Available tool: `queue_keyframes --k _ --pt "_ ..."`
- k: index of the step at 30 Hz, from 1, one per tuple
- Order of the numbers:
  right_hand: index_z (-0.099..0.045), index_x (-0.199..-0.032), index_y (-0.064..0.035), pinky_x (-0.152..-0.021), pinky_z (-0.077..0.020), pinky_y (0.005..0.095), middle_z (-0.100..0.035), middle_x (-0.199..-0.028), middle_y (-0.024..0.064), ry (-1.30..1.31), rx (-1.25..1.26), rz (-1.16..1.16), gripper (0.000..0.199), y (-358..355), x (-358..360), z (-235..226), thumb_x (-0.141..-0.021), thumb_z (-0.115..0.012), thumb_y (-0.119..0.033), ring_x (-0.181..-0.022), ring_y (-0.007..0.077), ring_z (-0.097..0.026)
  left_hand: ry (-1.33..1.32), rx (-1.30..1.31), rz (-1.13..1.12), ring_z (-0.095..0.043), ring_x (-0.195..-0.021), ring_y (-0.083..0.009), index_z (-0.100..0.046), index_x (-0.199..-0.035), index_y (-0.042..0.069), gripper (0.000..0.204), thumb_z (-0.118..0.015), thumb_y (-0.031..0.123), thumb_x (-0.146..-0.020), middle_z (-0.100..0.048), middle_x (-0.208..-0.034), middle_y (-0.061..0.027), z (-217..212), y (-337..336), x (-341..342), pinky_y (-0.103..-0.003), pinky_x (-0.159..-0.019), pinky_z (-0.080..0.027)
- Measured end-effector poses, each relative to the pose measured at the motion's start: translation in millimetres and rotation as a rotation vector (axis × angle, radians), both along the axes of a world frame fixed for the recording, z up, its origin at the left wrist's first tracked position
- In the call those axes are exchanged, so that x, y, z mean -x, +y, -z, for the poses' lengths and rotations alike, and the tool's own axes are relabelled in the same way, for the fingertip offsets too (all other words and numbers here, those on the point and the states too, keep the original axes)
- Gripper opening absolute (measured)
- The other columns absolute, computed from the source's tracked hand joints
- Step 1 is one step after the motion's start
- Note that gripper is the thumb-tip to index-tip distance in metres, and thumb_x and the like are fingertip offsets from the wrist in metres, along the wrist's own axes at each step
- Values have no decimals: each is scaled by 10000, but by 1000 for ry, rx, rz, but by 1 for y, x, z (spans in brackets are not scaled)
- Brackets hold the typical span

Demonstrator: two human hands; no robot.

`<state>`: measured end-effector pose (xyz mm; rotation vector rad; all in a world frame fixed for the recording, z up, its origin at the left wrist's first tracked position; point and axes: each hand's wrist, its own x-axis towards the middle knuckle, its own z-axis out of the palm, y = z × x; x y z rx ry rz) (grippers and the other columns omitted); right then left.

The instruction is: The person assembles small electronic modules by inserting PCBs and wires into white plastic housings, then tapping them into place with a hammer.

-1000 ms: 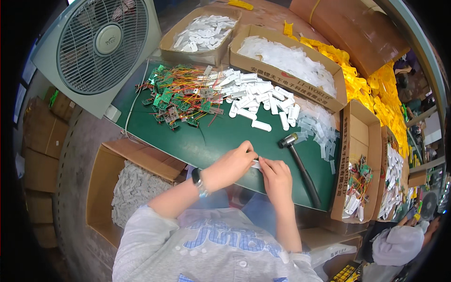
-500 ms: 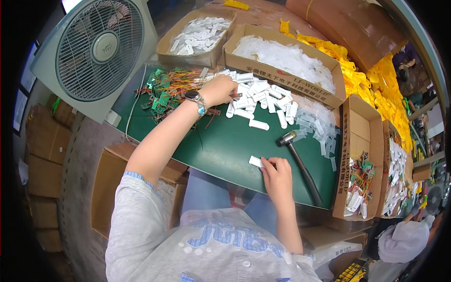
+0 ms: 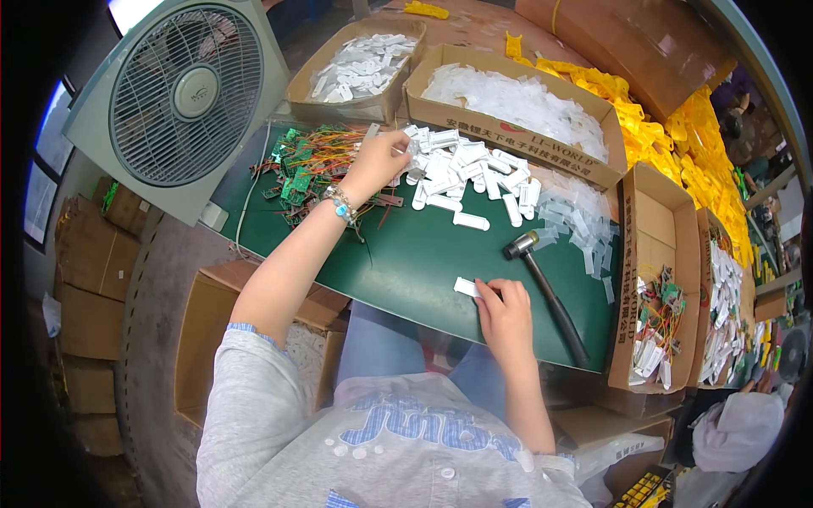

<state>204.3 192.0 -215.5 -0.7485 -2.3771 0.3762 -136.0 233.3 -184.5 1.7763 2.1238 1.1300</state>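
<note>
My left hand (image 3: 378,161) reaches far across the green mat (image 3: 406,254), its fingers closed at the edge between the heap of green circuit boards with orange wires (image 3: 305,165) and the pile of white plastic shells (image 3: 466,169). What it grips is hidden by the fingers. My right hand (image 3: 506,315) rests near the mat's front edge and pinches a small white plastic piece (image 3: 466,287) against the mat. A hammer (image 3: 546,284) with a black handle lies just to the right of that hand.
A box fan (image 3: 182,93) stands at the back left. Cardboard boxes of white parts (image 3: 517,106) line the back; boxes with wired assemblies (image 3: 656,317) stand on the right. Yellow parts (image 3: 677,135) are heaped beyond. Another person (image 3: 737,432) sits at the lower right.
My left hand left the white piece near my right hand, reached out to the far piles, and now sits between the boards and the shells. My right hand stays on the white piece.
</note>
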Motion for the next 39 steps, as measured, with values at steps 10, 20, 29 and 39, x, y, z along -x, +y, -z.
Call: queue_keyframes --k 10,20,29,39 --pt "-694 -1086 -34 -812 -457 399 -605 -989 89 9 -5 10 278 0 0 0 -811 -720 -63 -925 275 -571 -587 -186 -48 -683 -885 -139 -613 -1168 -40 322 -721 62 -882 -696 -1020 -81 -90 -5 16 -263 -769 -553" --pt "-690 -1083 -30 -807 -453 402 -601 -986 90 3 -5 5 277 0 0 0 -809 -718 -53 -925 278 -570 -710 -695 154 -653 -1111 -280 -465 -1251 -88 389 -652 44 -938 -640 -1161 -178 -144 21 53 -377 -989 -533" --pt "-690 -1082 -30 -813 -448 401 -600 -988 92 -3 27 -14 271 1 1 -2 -812 -711 -53 -934 281 -566 -882 -1145 271 -644 -1029 -226 -455 -1293 -34 383 -624 40 -957 -627 -1134 -160 -152 -5 47 -350 -938 -542" --pt "-690 -1087 -35 -808 -444 400 -597 -991 87 -15 16 1 278 0 1 -2 -811 -714 -55 -934 279 -562 -192 -214 114 -676 -974 -160 -607 -1150 -22 285 -691 130 -925 -691 -1054 -87 -130 -5 -5 -290 -905 -541"
